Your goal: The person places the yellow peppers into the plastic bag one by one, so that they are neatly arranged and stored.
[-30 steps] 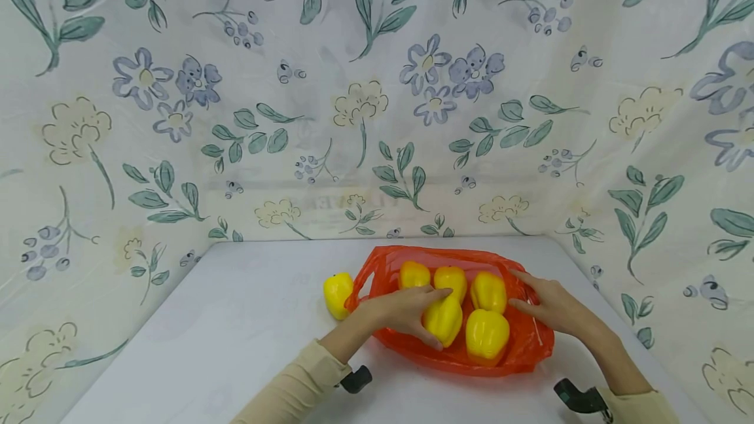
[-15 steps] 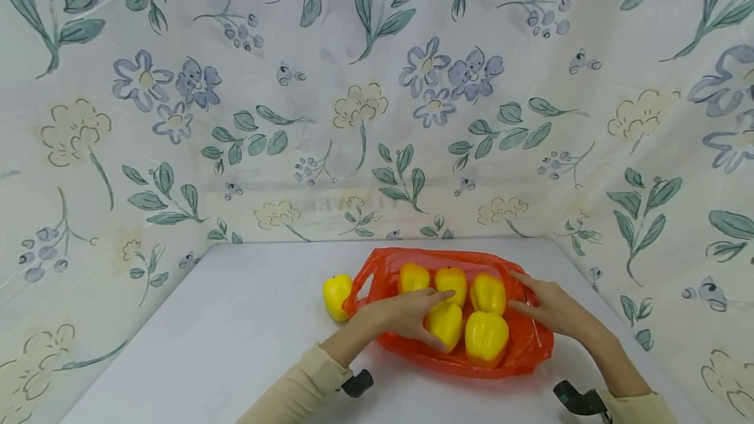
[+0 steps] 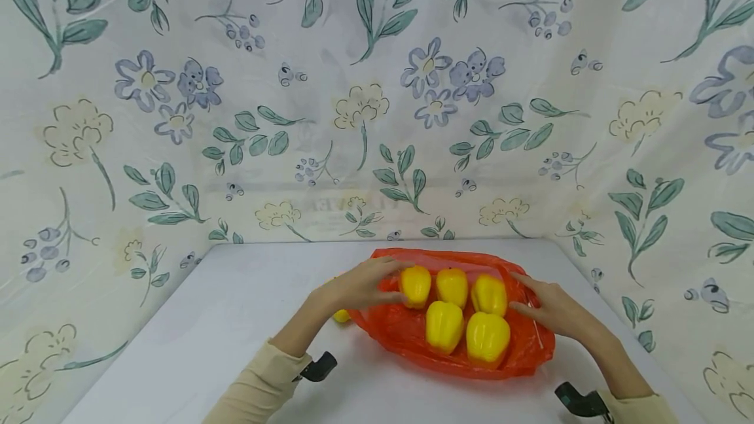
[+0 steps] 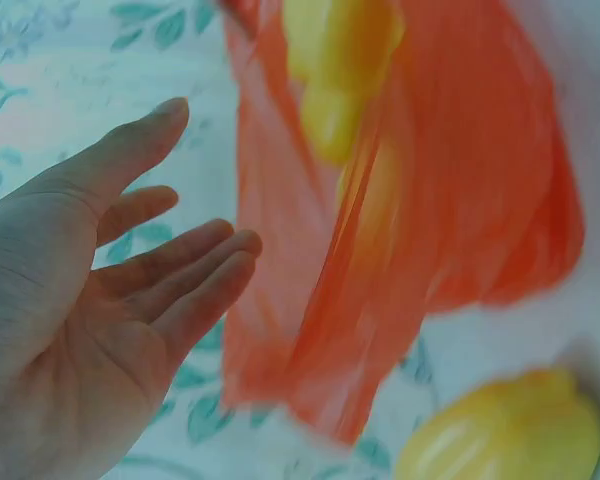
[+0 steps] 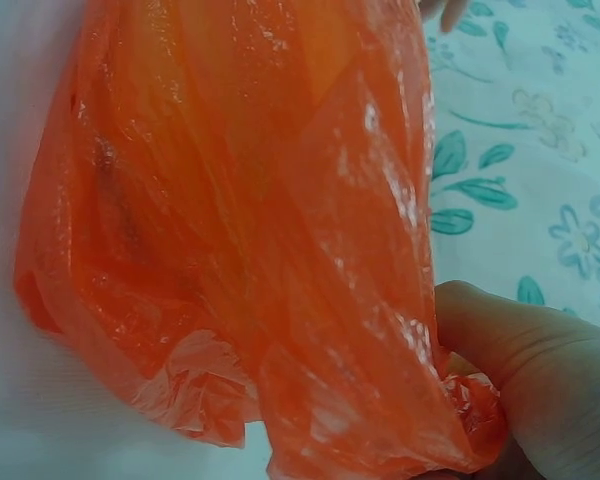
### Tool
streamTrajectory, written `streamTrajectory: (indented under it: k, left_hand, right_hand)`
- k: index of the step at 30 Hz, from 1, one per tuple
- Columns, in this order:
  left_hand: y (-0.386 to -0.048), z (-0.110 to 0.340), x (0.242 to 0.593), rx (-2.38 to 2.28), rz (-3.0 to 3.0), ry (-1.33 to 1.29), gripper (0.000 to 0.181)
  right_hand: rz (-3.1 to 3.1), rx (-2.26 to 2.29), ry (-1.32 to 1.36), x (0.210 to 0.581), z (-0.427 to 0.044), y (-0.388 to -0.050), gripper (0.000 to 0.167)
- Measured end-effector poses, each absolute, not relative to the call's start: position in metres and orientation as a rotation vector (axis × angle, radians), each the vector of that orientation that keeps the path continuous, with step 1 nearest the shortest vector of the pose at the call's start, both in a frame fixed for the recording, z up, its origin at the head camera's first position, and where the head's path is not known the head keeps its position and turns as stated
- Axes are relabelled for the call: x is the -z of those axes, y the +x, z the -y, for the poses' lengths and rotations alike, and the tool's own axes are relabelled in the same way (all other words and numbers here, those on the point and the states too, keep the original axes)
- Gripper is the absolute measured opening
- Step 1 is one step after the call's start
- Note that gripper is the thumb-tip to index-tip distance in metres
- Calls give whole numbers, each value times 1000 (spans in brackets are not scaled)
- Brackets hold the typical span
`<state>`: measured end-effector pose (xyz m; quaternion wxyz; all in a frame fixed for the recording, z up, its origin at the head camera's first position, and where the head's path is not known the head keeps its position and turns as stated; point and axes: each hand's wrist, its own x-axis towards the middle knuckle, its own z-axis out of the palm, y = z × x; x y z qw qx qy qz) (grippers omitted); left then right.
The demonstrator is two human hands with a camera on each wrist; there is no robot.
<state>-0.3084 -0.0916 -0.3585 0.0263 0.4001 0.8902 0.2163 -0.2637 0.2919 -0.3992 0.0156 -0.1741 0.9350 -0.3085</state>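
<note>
An orange-red plastic bag lies on its side, its mouth spread wide. Inside it sit several yellow bell peppers, two in front and three behind. My left hand is over the bag's left side, beside the back-left pepper. In the left wrist view its fingers are extended and hold nothing. At the bag's right edge, my right hand grips bunched plastic, its thumb pressed on the fold. One more yellow bell pepper stands outside the bag on the left, mostly hidden behind my left forearm.
The white tabletop ends at a floral curtain, which hangs behind and down both sides. A black wrist camera mount is on my left wrist and another black mount on my right.
My left hand has let go of the front-left pepper and moved left and up across the bag, uncovering it. That pepper now stands inside the bag. The right hand holds its place.
</note>
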Motion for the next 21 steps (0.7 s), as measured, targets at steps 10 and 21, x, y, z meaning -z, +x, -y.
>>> streamTrajectory:
  k: [10, 21]
  left_hand:
    - [-317, 148, 347, -789, -2887, 1175, 56]
    - [-323, 190, 371, -790, -2936, 869, 62]
  right_hand:
    - [-2917, 950, -539, 400, -293, -264, 70]
    - [-2905, 978, -550, 401, -294, -263, 69]
